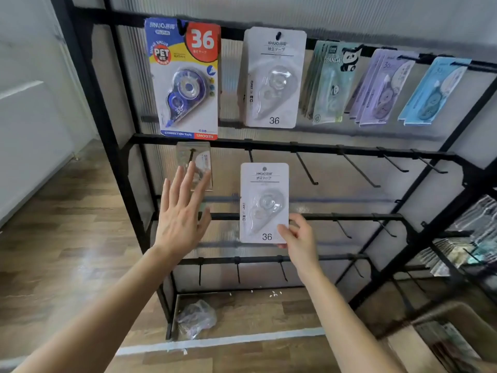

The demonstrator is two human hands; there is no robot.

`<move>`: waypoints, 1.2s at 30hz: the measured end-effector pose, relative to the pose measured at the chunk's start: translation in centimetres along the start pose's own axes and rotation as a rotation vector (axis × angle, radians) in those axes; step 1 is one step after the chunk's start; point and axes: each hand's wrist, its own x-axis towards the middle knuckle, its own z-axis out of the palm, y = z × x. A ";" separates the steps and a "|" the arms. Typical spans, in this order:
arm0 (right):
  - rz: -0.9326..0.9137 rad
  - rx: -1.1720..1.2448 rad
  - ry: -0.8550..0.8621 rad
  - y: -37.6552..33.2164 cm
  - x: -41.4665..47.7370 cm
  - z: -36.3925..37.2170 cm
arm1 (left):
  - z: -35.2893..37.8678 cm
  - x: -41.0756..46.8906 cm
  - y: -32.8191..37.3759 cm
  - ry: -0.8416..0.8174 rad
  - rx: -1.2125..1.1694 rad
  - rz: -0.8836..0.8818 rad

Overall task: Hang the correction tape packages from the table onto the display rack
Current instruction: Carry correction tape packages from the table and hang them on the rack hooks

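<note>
1. While the right hand point(297, 235) pinches its lower right corner between thumb and curled fingers, the white correction tape package point(265, 203) stands upright before the display rack point(271, 145), with its hang hole just below and right of a short hook point(250, 156) on the second bar.
2. Left hand point(180, 211): raised flat, palm toward the rack, fingers straight and spread, holding nothing, in front of a clear package point(200, 160) at that bar's left end.
3. Rightward along the bar, bare hooks point(306, 169) jut out. Above, a matching white package point(274, 76) hangs beside a blue-and-red one point(188, 79).
</note>
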 end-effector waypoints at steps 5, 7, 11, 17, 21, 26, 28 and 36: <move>0.048 -0.029 -0.020 2.3 -0.6 0.6 | 0.1 -0.9 -1.0 -0.051 0.016 -0.029; 0.051 -0.040 -0.020 2.8 -0.7 0.8 | 0.2 -1.1 -1.1 -0.060 0.016 -0.037; 0.058 -0.047 -0.012 3.4 -0.2 1.2 | 0.4 -1.3 -1.2 -0.079 0.003 -0.052; 0.142 -0.067 0.010 4.0 2.7 1.9 | 1.1 -0.4 -1.2 -0.084 0.008 -0.044; 0.184 -0.147 -0.001 4.5 6.4 2.8 | 1.9 0.5 -1.2 -0.075 0.016 -0.038; 0.284 -0.152 0.005 5.0 11.4 3.8 | 2.9 1.8 -1.4 -0.071 0.051 -0.046; 0.324 -0.153 -0.006 5.0 13.3 4.1 | 3.2 2.2 -1.7 -0.071 0.062 -0.055; 0.474 -0.081 -0.045 4.2 19.1 5.5 | 4.5 2.6 -1.8 -0.058 0.083 -0.087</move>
